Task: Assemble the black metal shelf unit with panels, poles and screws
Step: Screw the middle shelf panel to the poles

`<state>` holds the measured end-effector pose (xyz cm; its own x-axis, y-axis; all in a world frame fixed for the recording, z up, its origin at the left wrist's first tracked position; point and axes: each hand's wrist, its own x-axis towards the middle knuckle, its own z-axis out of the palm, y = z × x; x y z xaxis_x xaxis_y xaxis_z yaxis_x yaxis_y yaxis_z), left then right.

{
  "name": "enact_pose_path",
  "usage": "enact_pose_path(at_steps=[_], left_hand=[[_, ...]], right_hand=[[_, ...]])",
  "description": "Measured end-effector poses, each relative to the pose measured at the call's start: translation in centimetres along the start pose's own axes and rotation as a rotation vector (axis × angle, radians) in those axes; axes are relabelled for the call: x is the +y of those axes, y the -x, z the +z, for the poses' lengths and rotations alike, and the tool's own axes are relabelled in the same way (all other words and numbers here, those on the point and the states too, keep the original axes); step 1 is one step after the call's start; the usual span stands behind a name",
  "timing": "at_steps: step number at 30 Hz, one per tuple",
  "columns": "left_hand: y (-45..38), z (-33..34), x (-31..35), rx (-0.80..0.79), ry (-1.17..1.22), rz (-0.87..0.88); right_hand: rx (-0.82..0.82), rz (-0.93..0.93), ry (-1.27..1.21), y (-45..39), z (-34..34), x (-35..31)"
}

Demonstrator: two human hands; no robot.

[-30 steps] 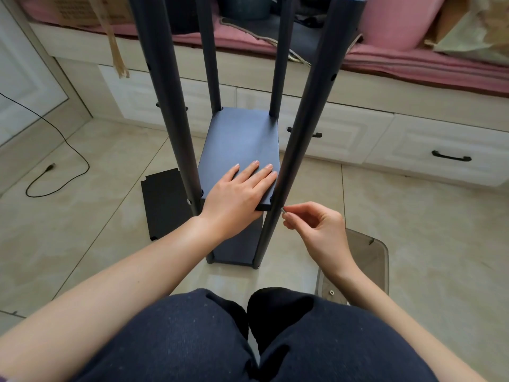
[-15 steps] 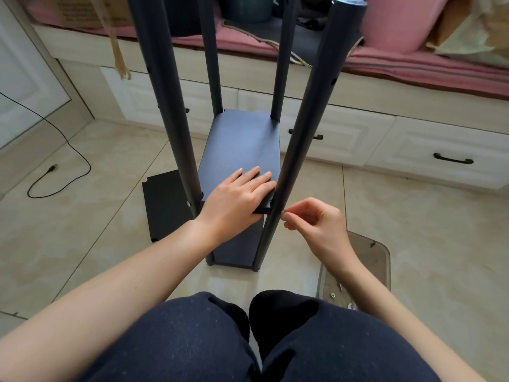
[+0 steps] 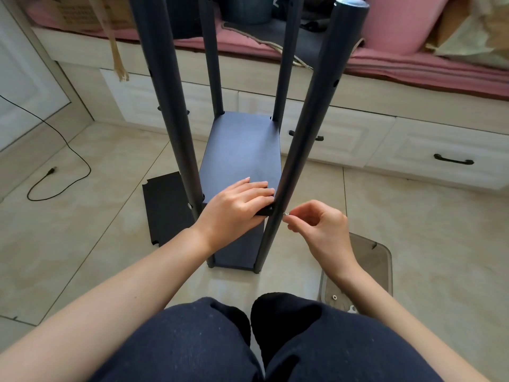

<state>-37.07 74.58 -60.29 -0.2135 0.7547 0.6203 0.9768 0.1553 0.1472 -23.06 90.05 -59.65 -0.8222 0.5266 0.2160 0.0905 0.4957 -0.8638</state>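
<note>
Since the earlier frame, my left hand [image 3: 237, 209] has slid toward the near right corner of the black metal shelf panel [image 3: 242, 153]; fingers now lie flat against that corner, pressing it to the near right black metal pole [image 3: 305, 128]. Right hand [image 3: 321, 228] has closed in, small silver screw [image 3: 285, 214] now at the pole's side.

Grip state: left fingers straight, pressing, holding nothing. Right thumb and forefinger pinch the screw.

Panel sits mid-height between four upright poles, above the bottom panel [image 3: 239, 252] on the tiled floor [image 3: 82, 244]. Spare black panel [image 3: 165, 208] lies flat on the floor to the left. Grey plastic tray [image 3: 382, 260] with loose hardware sits by my right knee.

Key relation: screw is just right of the pole, level with the panel's corner. Its axis looks roughly horizontal, pointing left into the pole; poles run vertical. Right hand is nearer. I judge the next move needs the pole hole lined up with the panel corner; I can't see the hole itself.
</note>
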Motion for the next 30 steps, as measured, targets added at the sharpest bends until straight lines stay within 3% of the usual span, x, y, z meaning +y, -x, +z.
enact_pose_path(at_steps=[16,18,24,28,30], left_hand=[[0.03,0.0,0.21,-0.002,-0.002,-0.014],[0.02,-0.01,0.16,-0.008,-0.001,-0.011],[-0.07,0.1,0.15,-0.015,0.0,0.0],[-0.09,0.15,0.01,-0.005,0.003,-0.004],[-0.09,0.16,0.05,-0.01,0.006,-0.002]], right_hand=[[0.071,-0.443,0.435,0.68,0.49,-0.64],[0.078,-0.388,0.385,0.68,0.45,-0.58],[0.098,0.04,0.056,0.56,0.56,-0.77],[-0.002,0.429,-0.431,0.07,0.3,-0.99],[0.023,0.304,-0.265,0.17,0.39,-0.91]])
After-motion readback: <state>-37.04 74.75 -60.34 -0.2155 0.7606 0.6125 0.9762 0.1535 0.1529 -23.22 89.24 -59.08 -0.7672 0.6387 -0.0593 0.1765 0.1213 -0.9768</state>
